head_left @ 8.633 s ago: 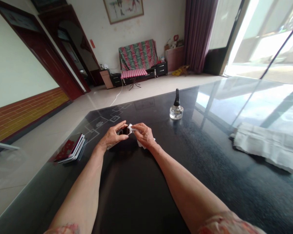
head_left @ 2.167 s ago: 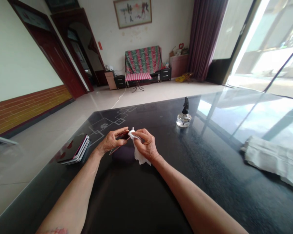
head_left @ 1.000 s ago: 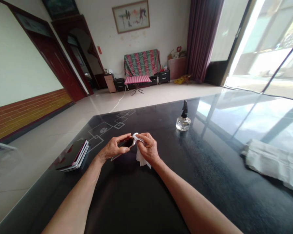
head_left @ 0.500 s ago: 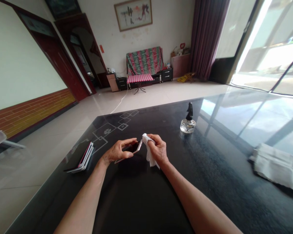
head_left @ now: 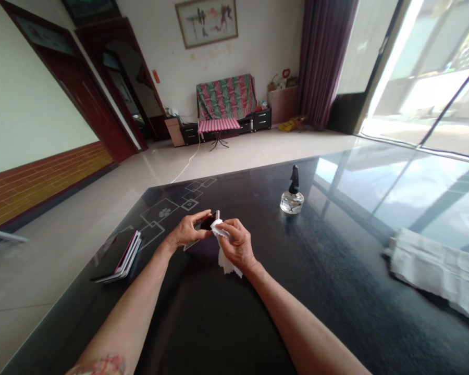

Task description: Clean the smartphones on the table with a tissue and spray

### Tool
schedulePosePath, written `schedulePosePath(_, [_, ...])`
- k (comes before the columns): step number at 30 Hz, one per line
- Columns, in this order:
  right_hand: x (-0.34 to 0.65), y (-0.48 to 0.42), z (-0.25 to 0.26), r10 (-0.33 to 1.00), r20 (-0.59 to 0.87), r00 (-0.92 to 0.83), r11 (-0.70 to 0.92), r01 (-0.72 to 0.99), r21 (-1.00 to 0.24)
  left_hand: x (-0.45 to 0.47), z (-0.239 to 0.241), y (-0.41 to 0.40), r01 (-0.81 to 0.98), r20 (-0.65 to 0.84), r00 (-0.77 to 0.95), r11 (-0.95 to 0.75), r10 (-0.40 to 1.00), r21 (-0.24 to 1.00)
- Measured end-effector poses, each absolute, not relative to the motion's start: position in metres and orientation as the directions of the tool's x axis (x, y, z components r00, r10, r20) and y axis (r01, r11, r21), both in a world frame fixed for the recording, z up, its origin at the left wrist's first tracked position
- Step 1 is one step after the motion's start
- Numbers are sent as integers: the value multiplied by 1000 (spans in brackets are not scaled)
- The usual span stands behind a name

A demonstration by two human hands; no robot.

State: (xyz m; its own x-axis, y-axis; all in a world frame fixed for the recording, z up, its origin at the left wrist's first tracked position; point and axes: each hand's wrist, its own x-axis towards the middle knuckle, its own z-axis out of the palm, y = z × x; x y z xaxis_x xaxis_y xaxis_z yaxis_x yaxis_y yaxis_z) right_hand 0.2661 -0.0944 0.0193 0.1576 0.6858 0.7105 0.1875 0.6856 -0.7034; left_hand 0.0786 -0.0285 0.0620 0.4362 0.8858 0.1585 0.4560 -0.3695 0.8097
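Note:
My left hand [head_left: 187, 230] grips a smartphone [head_left: 208, 223] by its long edges, thumb on the near side and fingers on the far side. The phone's dark screen is tilted above the black tabletop [head_left: 219, 323]. In my right hand [head_left: 237, 245] a white tissue [head_left: 225, 260] is pinched, its crumpled top against the phone's right end and its loose end hanging down. Part of the phone is hidden behind my left hand and the tissue.
A clear spray bottle [head_left: 292, 202] with black nozzle stands beyond my right hand. Several stacked phones or tablets [head_left: 119, 255] lie near the table's left edge. A folded whitish cloth [head_left: 433, 271] rests at the right. Farther off is a small striped table [head_left: 219, 125].
My right hand has moved left, bringing the tissue from just beside the phone onto its right end. The phone's tilt has shifted slightly in my left hand. The whole view has turned a little.

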Motion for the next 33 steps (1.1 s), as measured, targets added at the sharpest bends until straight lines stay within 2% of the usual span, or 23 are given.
schedulePosePath(4, [277, -82, 6, 721, 628, 293, 570, 265, -778, 84, 55, -26, 618, 173, 514, -502, 840, 604])
schedulePosePath(8, [287, -72, -1, 724, 544, 424, 469, 276, -839, 90, 45, -24, 641, 124, 668, -652, 734, 405])
schedulePosePath(13, [287, -71, -4, 739, 539, 404, 456, 289, -842, 94, 51, -22, 602, 2, 779, -748, 627, 281])
schedulePosePath(18, [286, -72, -2, 746, 530, 403, 445, 292, -847, 92, 63, -31, 654, -97, 756, -738, 648, 165])
schedulePosePath(25, [287, -72, -2, 749, 522, 408, 439, 284, -852, 92, 58, -43, 693, -145, 720, -717, 679, 78])
schedulePosePath(33, [287, -70, -3, 756, 493, 431, 417, 262, -870, 114, 60, -32, 626, -202, 778, -763, 595, 162])
